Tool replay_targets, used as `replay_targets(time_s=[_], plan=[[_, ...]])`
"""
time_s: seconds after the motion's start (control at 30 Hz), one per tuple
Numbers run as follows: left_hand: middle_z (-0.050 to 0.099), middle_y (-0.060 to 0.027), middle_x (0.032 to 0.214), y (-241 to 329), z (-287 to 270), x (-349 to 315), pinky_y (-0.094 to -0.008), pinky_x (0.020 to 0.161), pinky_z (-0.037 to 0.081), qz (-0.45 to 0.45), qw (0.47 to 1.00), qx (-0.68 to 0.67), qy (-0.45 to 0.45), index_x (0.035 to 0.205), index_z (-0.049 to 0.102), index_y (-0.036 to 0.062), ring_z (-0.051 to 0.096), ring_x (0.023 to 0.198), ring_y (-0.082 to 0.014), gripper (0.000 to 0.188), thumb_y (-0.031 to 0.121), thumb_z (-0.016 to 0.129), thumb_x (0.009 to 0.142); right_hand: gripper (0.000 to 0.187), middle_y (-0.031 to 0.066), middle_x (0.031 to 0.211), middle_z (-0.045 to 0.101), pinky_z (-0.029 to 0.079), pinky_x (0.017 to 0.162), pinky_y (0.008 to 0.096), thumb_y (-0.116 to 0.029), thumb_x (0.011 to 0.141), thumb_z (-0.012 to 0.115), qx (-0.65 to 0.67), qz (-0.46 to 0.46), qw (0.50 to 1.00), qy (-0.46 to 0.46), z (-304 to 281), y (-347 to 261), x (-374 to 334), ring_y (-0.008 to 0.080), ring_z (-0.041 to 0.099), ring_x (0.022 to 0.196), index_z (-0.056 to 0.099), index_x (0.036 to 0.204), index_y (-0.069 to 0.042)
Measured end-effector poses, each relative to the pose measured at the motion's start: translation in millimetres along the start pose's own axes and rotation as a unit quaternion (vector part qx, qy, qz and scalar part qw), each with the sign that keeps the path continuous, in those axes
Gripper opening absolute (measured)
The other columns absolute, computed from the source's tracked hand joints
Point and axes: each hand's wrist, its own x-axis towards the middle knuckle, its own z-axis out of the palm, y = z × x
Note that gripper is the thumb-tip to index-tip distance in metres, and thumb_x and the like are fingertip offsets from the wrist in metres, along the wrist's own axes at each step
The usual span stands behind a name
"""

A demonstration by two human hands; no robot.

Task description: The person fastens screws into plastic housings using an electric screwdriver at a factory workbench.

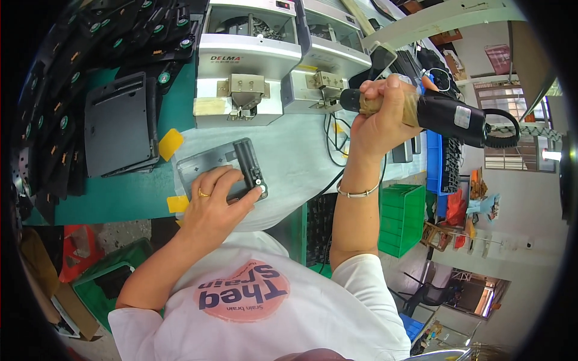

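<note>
A shallow dark grey plastic casing lies on the white-covered bench in front of me, with a black cylindrical part along its right side. My left hand holds the casing down, fingers bent over it. The thumb touches a small round white piece at its lower right corner. Raised at the right, my right hand is wrapped round a black electric screwdriver with tan tape on its grip. Its front end points left, close to the dispensing part of the right-hand screw feeder; the bit cannot be made out.
Another screw feeder stands to the left of the first. Stacked grey panels and many black casings cover the left bench. Yellow tape marks the sheet's edge. Cables trail under my right arm; a green crate sits beyond.
</note>
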Motion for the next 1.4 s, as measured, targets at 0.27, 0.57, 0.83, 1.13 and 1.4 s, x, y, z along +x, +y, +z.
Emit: replay_targets(time_s=[0.27, 0.57, 0.83, 1.13, 1.4], plan=[[0.051, -0.0098, 0.117, 1, 1, -1, -0.0425, 0.095, 0.035, -0.002, 1.000, 0.002, -0.001, 0.108, 0.070, 0.0198, 0.046, 0.117, -0.0305, 0.046, 0.015, 0.082, 0.063, 0.052, 0.0053, 0.067, 0.058, 0.054, 0.057, 0.0326, 0.004, 0.087, 0.061, -0.002, 0.021, 1.000, -0.024, -6, 4, -2, 0.0122, 0.056, 0.054, 0.033, 0.129, -0.003], [0.051, -0.0104, 0.119, 2, -1, -2, -0.0428, 0.096, 0.035, -0.008, 1.000, -0.009, -0.010, 0.110, 0.069, 0.0192, 0.045, 0.118, -0.0312, 0.047, 0.015, 0.082, 0.065, 0.045, 0.0065, 0.066, 0.055, 0.049, 0.052, 0.0344, 0.003, 0.086, 0.062, 0.034, 0.053, 0.980, -0.191, -11, 5, 11, 0.0142, 0.050, 0.050, 0.037, 0.123, -0.002], [0.051, -0.0111, 0.121, 3, -21, -5, -0.0458, 0.099, 0.036, -0.001, 0.999, -0.040, -0.007, 0.114, 0.065, 0.0133, 0.048, 0.118, -0.0339, 0.048, 0.019, 0.079, 0.069, 0.047, 0.0059, 0.068, 0.056, 0.048, 0.050, 0.0313, 0.008, 0.083, 0.064, 0.078, 0.131, 0.977, -0.150, -10, -2, 6, 0.0152, 0.053, 0.049, 0.041, 0.123, 0.000], [0.054, -0.0060, 0.118, -20, -32, -32, -0.0443, 0.098, 0.033, -0.014, 0.999, -0.021, 0.027, 0.095, 0.069, 0.0147, 0.048, 0.117, -0.0262, 0.033, 0.021, 0.080, 0.064, 0.048, 0.0022, 0.068, 0.049, 0.044, 0.047, 0.0344, -0.001, 0.087, 0.060, 0.275, 0.256, 0.904, -0.204, 4, -62, -86, 0.0146, 0.046, 0.047, 0.035, 0.127, -0.014], [0.053, -0.0043, 0.116, -17, -26, -36, -0.0437, 0.097, 0.034, -0.003, 0.999, 0.013, 0.031, 0.096, 0.073, 0.0197, 0.047, 0.118, -0.0239, 0.033, 0.019, 0.080, 0.064, 0.048, 0.0068, 0.062, 0.054, 0.049, 0.048, 0.0297, 0.008, 0.081, 0.063, 0.218, 0.244, 0.912, -0.246, 18, -62, -125, 0.0150, 0.052, 0.048, 0.035, 0.118, -0.005]])
